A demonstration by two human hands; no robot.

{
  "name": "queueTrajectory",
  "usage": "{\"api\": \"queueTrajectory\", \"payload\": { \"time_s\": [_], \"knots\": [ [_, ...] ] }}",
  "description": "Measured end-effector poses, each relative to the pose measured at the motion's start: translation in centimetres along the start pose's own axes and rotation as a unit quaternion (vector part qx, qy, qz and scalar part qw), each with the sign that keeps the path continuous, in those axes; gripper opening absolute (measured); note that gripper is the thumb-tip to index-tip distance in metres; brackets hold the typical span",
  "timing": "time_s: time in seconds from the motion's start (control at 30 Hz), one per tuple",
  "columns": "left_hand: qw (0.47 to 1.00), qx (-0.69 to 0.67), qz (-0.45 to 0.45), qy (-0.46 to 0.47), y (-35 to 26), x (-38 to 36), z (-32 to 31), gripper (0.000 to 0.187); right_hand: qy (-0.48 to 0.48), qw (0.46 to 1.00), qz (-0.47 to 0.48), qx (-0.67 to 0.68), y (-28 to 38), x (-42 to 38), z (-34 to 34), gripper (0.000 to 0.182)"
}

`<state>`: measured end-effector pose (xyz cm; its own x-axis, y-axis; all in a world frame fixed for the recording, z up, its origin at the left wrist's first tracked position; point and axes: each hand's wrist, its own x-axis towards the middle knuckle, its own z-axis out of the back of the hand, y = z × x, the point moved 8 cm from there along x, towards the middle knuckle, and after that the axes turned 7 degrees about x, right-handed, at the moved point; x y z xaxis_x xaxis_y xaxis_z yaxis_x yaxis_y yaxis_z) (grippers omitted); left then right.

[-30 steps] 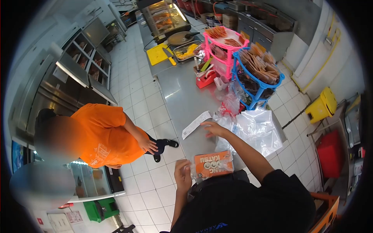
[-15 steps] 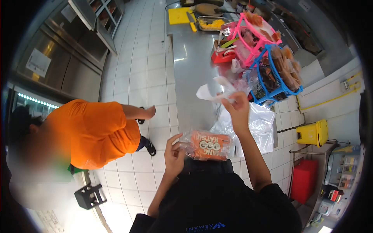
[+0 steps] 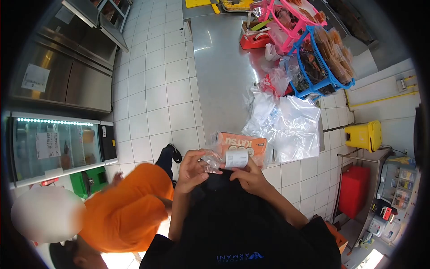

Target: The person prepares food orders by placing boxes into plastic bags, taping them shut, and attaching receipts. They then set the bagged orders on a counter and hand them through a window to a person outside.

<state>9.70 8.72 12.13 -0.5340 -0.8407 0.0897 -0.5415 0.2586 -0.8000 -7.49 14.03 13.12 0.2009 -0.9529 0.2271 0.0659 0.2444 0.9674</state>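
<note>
An orange printed food box (image 3: 247,141) in a clear plastic bag (image 3: 212,160) lies at the near end of the steel table, close to my body. My left hand (image 3: 191,172) has its fingers closed on the bunched plastic at the bag's left side. My right hand (image 3: 251,178) pinches a white printed paper slip (image 3: 236,158) at its lower edge. The slip covers part of the box's front. Just beyond the box, a stack of clear plastic bags (image 3: 295,125) is spread over the table.
Blue (image 3: 320,67) and pink (image 3: 286,27) baskets of packets line the table's right side, beside a red tape dispenser (image 3: 255,40). A person in an orange shirt (image 3: 127,210) is at my left, near a glass-front fridge (image 3: 58,145). A yellow bin (image 3: 363,136) stands right.
My right hand has come back from near the baskets, bringing the white slip to the box. My left hand still grips the bag. The person in orange has moved nearer the bottom left.
</note>
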Motion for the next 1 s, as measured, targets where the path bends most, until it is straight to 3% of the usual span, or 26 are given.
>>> {"api": "queueTrajectory", "payload": {
  "time_s": [0.1,0.2,0.3,0.4,0.47,0.53,0.6,0.7,0.77,0.87,0.93,1.0],
  "knots": [
    [0.991,-0.088,0.073,0.076,-0.3,0.9,-1.2,0.074,0.095,0.986,-0.112,-0.084,-1.9,-2.4,-0.5,0.019],
    [0.975,-0.084,0.127,0.160,0.3,1.3,-2.6,0.080,0.151,0.963,-0.199,-0.102,-3.6,-4.8,0.5,0.020],
    [0.976,-0.087,0.136,0.147,1.0,1.5,-2.8,0.084,0.152,0.963,-0.185,-0.123,-3.3,-4.9,1.4,0.021],
    [0.980,-0.094,0.106,0.137,0.9,1.6,-2.2,0.082,0.091,0.990,-0.065,-0.090,-0.5,-3.3,0.9,0.022],
    [0.983,-0.120,0.083,0.115,0.3,1.7,-1.7,0.081,0.035,0.981,-0.191,0.024,-1.6,-2.7,0.6,0.022],
    [0.983,-0.094,0.114,0.108,0.6,1.1,0.1,0.081,-0.054,0.987,-0.145,0.042,-1.6,-1.8,0.6,0.022],
    [0.984,-0.055,0.135,0.099,0.7,0.8,1.2,0.080,-0.167,0.983,0.071,-0.040,0.1,-1.4,1.3,0.024],
    [0.989,-0.015,0.130,0.076,0.4,0.5,1.8,0.079,-0.252,0.958,0.071,-0.116,1.0,-1.1,3.0,0.030],
    [0.993,-0.044,0.097,0.058,0.6,0.5,1.4,0.077,-0.217,0.962,0.037,-0.159,0.5,-1.3,2.6,0.030],
    [0.990,-0.108,0.079,0.046,0.6,0.5,0.6,0.072,-0.160,0.985,0.001,-0.066,-0.4,-1.5,0.7,0.018],
    [0.989,-0.121,0.075,0.051,1.1,0.2,0.4,0.070,-0.055,0.989,-0.131,0.035,-2.1,-1.0,-1.0,0.016],
    [0.989,-0.118,0.073,0.045,1.3,0.1,0.4,0.064,0.093,0.978,-0.073,-0.170,-2.2,-1.6,-2.4,0.023]
  ]
}}
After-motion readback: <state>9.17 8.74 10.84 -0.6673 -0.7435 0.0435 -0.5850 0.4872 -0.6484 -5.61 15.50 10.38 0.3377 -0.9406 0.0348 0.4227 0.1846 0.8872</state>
